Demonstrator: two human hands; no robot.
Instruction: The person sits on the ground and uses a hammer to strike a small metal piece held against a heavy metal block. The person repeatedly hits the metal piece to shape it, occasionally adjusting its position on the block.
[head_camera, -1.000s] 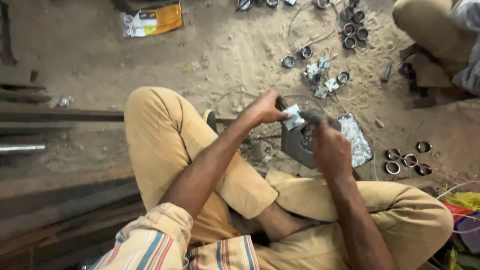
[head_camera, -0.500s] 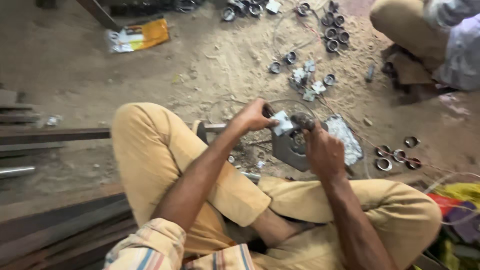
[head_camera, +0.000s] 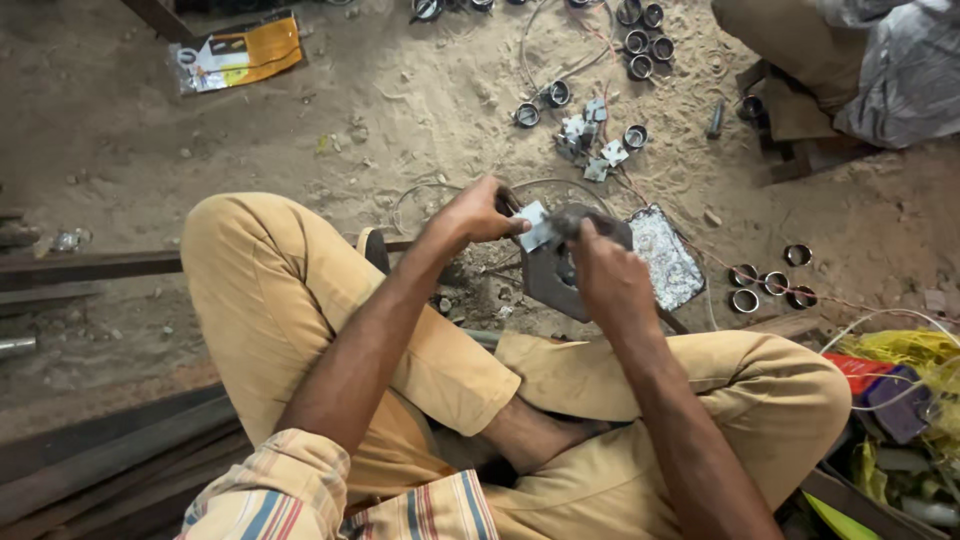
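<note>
Nearby, small round metal rings (head_camera: 765, 283) and a crumpled foil tray (head_camera: 665, 258) are scattered on sandy ground. A small flat pale metal piece (head_camera: 533, 226), tilted upward leftward, is pinched by the left hand (head_camera: 478, 212) over a dark hexagonal metal block (head_camera: 552, 275); the right hand (head_camera: 608, 280) is closed around a dark tool.

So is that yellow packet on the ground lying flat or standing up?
Lying flat. The yellow packet shows its whole broad printed face to the camera looking down, pressed against the sandy ground, with nothing propping it up.

I sit cross-legged, both forearms reaching forward over my knees. My left hand (head_camera: 478, 212) is curled in a pinch, fingers closed. My right hand (head_camera: 608, 275) is fisted, knuckles up, just beside it.
</note>
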